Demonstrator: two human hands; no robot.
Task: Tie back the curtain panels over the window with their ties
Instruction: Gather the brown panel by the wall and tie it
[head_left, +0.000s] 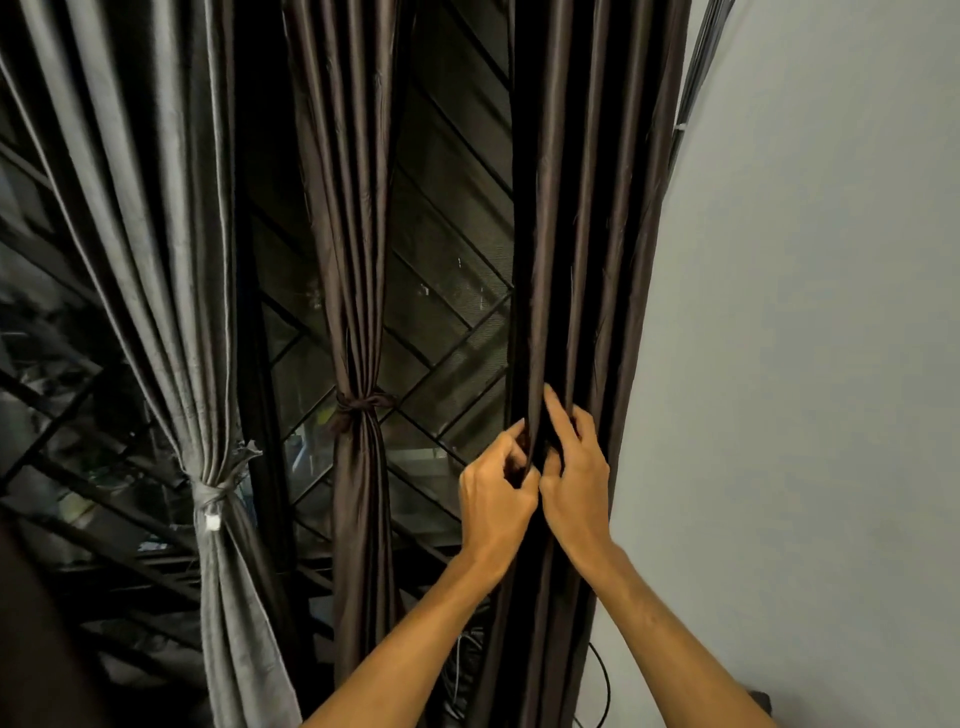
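Three curtain panels hang over a dark window. The grey panel (171, 260) on the left is bound by a grey tie (210, 493). The middle brown panel (353, 234) is cinched by a brown knotted tie (363, 404). The right brown panel (587, 234) hangs loose beside the wall. My left hand (493, 499) pinches a fold of this right panel at mid height. My right hand (574, 478) is beside it, fingers curled into the same folds, index finger pointing up. No tie shows on the right panel.
A pale wall (805, 364) runs along the right. Behind the panels is a window with a diagonal metal grille (441, 322). A dark cable (602, 686) hangs low by the wall under the right panel.
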